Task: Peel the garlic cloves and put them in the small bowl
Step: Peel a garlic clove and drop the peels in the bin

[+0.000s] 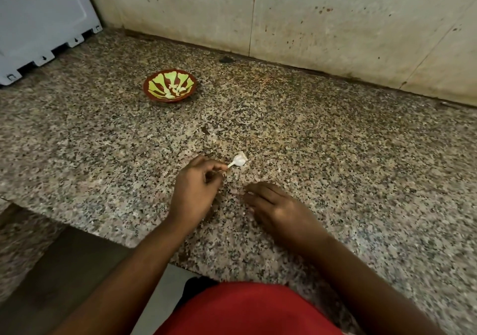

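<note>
A small red-brown bowl [169,85] with a green pattern stands on the granite counter, up and to the left of my hands, with several pale peeled cloves inside. My left hand [196,187] pinches the thin stalk of a white garlic remnant [238,160], whose papery head lies on the counter just right of my fingertips. My right hand [273,207] rests on the counter with relaxed fingers, holding nothing, a little below and right of the garlic piece.
The speckled granite counter [335,154] runs to a stained wall [309,19] at the back. A pale blue plastic crate [44,22] stands at the far left corner. The counter's front edge steps down at the lower left.
</note>
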